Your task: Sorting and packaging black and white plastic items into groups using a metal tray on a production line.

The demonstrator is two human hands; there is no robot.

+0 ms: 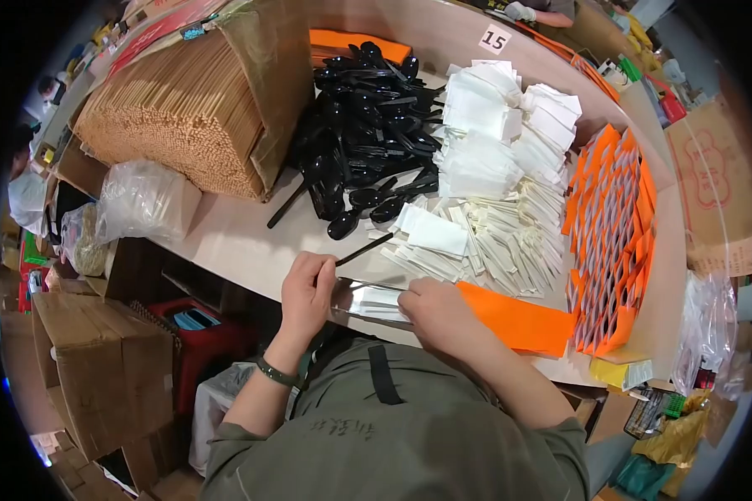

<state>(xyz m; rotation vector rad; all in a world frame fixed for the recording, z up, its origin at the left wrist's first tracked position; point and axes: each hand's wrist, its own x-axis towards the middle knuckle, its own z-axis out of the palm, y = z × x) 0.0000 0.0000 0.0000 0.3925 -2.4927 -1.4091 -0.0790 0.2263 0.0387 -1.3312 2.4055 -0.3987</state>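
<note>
In a pinch, my left hand (307, 292) holds a dark plastic utensil (366, 248), probably a spoon; its thin handle sticks out to the upper right and the rest is hidden by my fingers. My right hand (439, 311) is closed on a long orange packet (522, 321) at the table's near edge. The packet's left end looks silvery and clear, with something white (376, 301) inside it, close to my left fingers. Just beyond lie a white folded napkin (433, 230) and a spread of thin, pale wrapped strips (510, 246).
Black plastic spoons (368, 125) are heaped beyond my hands, beside stacked white napkins (480, 104). A cardboard box (280, 67) of wooden chopsticks (175, 117) stands at the left. Folded orange packets (612, 242) fill the right side, along the raised table rim (664, 259).
</note>
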